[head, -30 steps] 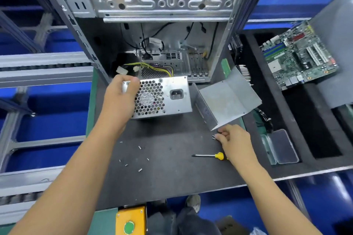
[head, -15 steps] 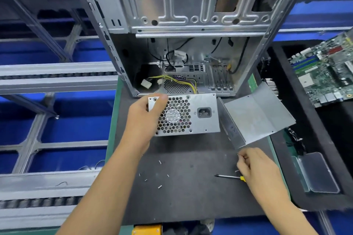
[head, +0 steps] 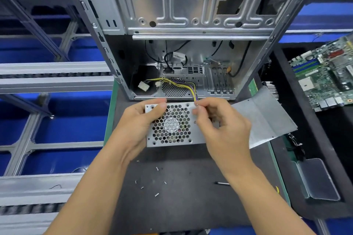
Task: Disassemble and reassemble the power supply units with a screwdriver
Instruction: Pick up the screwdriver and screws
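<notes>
Pinched between thumb and forefinger of the right hand (head: 219, 129): something small and pale at the top edge of the power supply unit (head: 172, 126), likely a screw, too small to tell for sure. Right fingers (head: 198, 109) curled tight around it, close to a corner hole by the yellow and purple wires (head: 183, 86). Left hand (head: 137, 128) gripping the unit's left end, thumb hooked over the top corner, steadying the box upright on the dark worktop (head: 181, 206), just in front of the open computer case (head: 181, 44).

Judged from the layout: mid-job, probably the start of reassembly or the tail of stripping down, which one not certain. Loose screws (head: 156, 194) scattered on the mat below the unit, so several fasteners out. Screwdriver (head: 221, 183) lying idle on the worktop, partly hidden under the right forearm. Bent metal cover (head: 263, 118) off the unit and resting just to its right. Left to do, on this reading: seat remaining screws, refit the cover, drive everything home.

Unit face: dull stamped steel, flat, with a honeycomb grille over a round fan hub. Cover: matte grey sheet, creased into a shallow fold. Worktop mat: black, slightly grainy, green-edged. Case: bright ribbed galvanised panels. Off to the right, a green circuit board (head: 324, 74) and a clear plastic tray (head: 319, 181).
</notes>
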Demonstrator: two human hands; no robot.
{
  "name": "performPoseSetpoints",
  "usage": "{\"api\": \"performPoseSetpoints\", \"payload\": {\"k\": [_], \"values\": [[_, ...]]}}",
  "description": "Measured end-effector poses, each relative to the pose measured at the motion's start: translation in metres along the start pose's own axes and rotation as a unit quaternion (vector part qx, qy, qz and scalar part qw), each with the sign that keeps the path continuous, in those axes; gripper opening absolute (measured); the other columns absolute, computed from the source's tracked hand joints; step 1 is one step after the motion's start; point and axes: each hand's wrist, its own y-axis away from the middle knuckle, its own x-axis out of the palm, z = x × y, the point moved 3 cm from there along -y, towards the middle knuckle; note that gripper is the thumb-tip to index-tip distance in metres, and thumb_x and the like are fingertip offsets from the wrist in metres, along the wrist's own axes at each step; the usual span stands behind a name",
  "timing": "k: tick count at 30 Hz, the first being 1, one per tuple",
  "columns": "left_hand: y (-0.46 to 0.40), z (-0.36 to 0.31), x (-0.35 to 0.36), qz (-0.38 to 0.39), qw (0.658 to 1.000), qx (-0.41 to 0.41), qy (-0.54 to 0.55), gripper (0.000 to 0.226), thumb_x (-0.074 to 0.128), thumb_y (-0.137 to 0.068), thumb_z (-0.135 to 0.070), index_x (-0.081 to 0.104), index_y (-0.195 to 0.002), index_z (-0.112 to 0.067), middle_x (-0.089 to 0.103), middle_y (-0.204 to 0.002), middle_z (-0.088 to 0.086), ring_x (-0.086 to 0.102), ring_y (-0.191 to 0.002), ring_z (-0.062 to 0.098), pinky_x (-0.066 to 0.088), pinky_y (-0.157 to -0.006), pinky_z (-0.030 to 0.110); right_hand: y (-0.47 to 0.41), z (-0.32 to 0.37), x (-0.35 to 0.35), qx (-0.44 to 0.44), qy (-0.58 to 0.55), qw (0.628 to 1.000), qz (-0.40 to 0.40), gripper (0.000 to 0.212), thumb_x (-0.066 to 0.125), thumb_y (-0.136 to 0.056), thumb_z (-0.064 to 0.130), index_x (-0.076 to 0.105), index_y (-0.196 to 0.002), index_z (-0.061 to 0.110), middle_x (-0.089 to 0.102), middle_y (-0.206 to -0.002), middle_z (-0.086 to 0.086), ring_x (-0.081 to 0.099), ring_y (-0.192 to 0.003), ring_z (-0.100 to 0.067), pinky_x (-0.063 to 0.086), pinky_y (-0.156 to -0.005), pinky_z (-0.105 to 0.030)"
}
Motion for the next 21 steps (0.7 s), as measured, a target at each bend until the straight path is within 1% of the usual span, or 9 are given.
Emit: {"api": "performPoseSetpoints", "payload": {"k": [3, 6, 8, 9, 10, 12, 15, 17, 21], "values": [[-0.006, -0.010, 0.001, 0.042, 0.997, -0.013, -0.058, 0.019, 0.067, -0.089, -0.010, 0.074, -0.105, -0.004, 0.076, -0.101, 0.017, 0.074, -0.094, 0.027, 0.062, -0.075, 0.033, 0.001, -0.008, 0.007, -0.004, 0.001, 1.000, -0.010, 0.007, 0.066, -0.090, 0.016, 0.067, -0.096, 0.020, 0.068, -0.086, 0.007, 0.066, -0.080, -0.012, 0.053, -0.069, -0.026], [-0.014, -0.027, 0.004, 0.100, 0.971, -0.024, -0.214, 0.021, 0.066, -0.093, -0.023, 0.076, -0.105, -0.008, 0.076, -0.107, 0.011, 0.071, -0.107, 0.028, 0.056, -0.095, 0.039, 0.003, -0.011, 0.009, 0.001, -0.002, 1.000, -0.020, 0.006, 0.063, -0.091, 0.022, 0.065, -0.096, 0.025, 0.069, -0.087, 0.006, 0.067, -0.082, -0.015, 0.053, -0.070, -0.027], [-0.019, -0.039, 0.008, 0.122, 0.924, -0.030, -0.361, 0.052, 0.066, -0.084, -0.064, 0.077, -0.104, -0.017, 0.071, -0.122, -0.001, 0.064, -0.118, 0.020, 0.045, -0.107, 0.041, 0.002, -0.011, 0.009, 0.007, -0.008, 1.000, -0.022, 0.005, 0.063, -0.091, 0.023, 0.065, -0.095, 0.026, 0.069, -0.087, 0.005, 0.067, -0.081, -0.016, 0.054, -0.070, -0.028], [-0.019, -0.045, 0.012, 0.124, 0.893, -0.023, -0.431, 0.067, 0.057, -0.076, -0.082, 0.077, -0.097, -0.021, 0.067, -0.123, -0.009, 0.060, -0.117, 0.013, 0.042, -0.105, 0.038, 0.002, -0.010, 0.009, 0.009, -0.010, 1.000, -0.022, 0.005, 0.063, -0.091, 0.023, 0.065, -0.094, 0.026, 0.069, -0.086, 0.005, 0.067, -0.081, -0.016, 0.054, -0.069, -0.029], [-0.020, -0.049, 0.018, 0.119, 0.860, -0.008, -0.497, 0.075, 0.045, -0.072, -0.090, 0.072, -0.086, -0.022, 0.065, -0.111, -0.013, 0.058, -0.105, 0.009, 0.041, -0.095, 0.033, 0.001, -0.010, 0.009, 0.013, -0.012, 1.000, -0.022, 0.004, 0.063, -0.091, 0.023, 0.065, -0.094, 0.025, 0.069, -0.085, 0.005, 0.067, -0.080, -0.016, 0.054, -0.069, -0.029], [-0.024, -0.052, 0.030, 0.102, 0.786, 0.039, -0.608, 0.072, 0.026, -0.082, -0.084, 0.051, -0.068, -0.017, 0.058, -0.078, -0.002, 0.053, -0.075, 0.016, 0.039, -0.072, 0.033, 0.000, -0.010, 0.010, 0.019, -0.019, 0.999, -0.024, 0.004, 0.063, -0.090, 0.023, 0.065, -0.093, 0.024, 0.069, -0.084, 0.005, 0.067, -0.079, -0.017, 0.054, -0.069, -0.030], [-0.027, -0.051, 0.047, 0.105, 0.704, 0.094, -0.696, 0.068, 0.017, -0.102, -0.061, 0.046, -0.066, -0.010, 0.058, -0.072, 0.008, 0.054, -0.070, 0.019, 0.042, -0.068, 0.035, -0.002, -0.009, 0.010, 0.014, -0.020, 0.999, -0.026, 0.004, 0.063, -0.090, 0.021, 0.065, -0.092, 0.024, 0.069, -0.084, 0.003, 0.067, -0.078, -0.017, 0.055, -0.069, -0.032], [-0.030, -0.050, 0.048, 0.113, 0.697, 0.114, -0.699, 0.065, 0.022, -0.105, -0.055, 0.042, -0.062, -0.010, 0.051, -0.064, 0.006, 0.048, -0.063, 0.015, 0.037, -0.060, 0.033, -0.004, -0.010, 0.010, 0.009, -0.018, 0.999, -0.026, 0.004, 0.063, -0.090, 0.020, 0.065, -0.092, 0.024, 0.069, -0.082, 0.004, 0.067, -0.077, -0.016, 0.054, -0.068, -0.030], [-0.033, -0.048, 0.042, 0.122, 0.719, 0.141, -0.669, 0.058, 0.031, -0.105, -0.049, 0.034, -0.056, -0.019, 0.043, -0.057, 0.001, 0.043, -0.056, 0.016, 0.035, -0.056, 0.034, -0.004, -0.010, 0.010, 0.011, -0.019, 0.999, -0.024, 0.008, 0.065, -0.089, 0.017, 0.065, -0.092, 0.025, 0.068, -0.082, 0.005, 0.066, -0.076, -0.017, 0.054, -0.068, -0.028]]}}
